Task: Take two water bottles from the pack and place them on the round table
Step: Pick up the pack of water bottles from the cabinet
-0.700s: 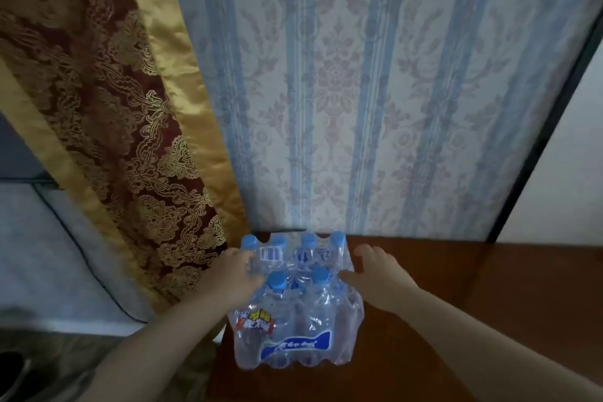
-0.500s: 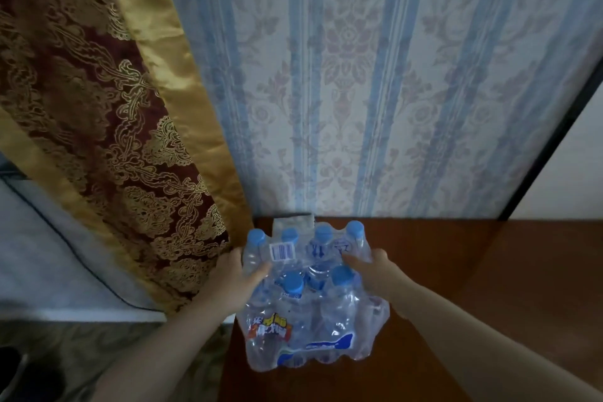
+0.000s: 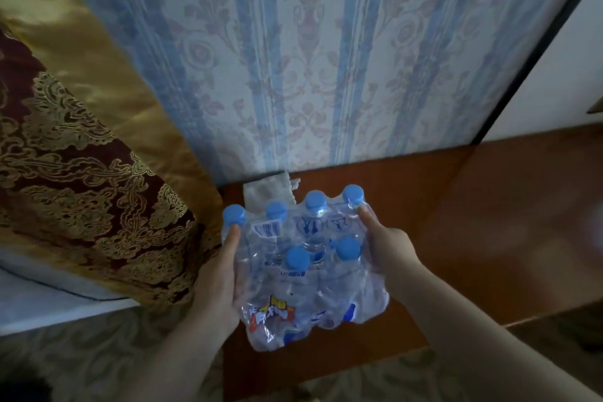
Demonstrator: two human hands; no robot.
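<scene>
Striped wallpaper [image 3: 326, 59], gold curtain [image 3: 81, 157], wooden tabletop [image 3: 489, 222]

Labels on the pack [image 3: 303, 274] are too blurred to read.

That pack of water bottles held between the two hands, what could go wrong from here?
1. The pack is pinched only from its sides by the left hand and right hand; the slick plastic wrap could slip from that grip.
2. The wrap looks loose and crumpled, so bottles might slide out underneath.
3. It hangs near the edge of the wooden surface; a dropped pack could miss it and hit the floor.
</scene>
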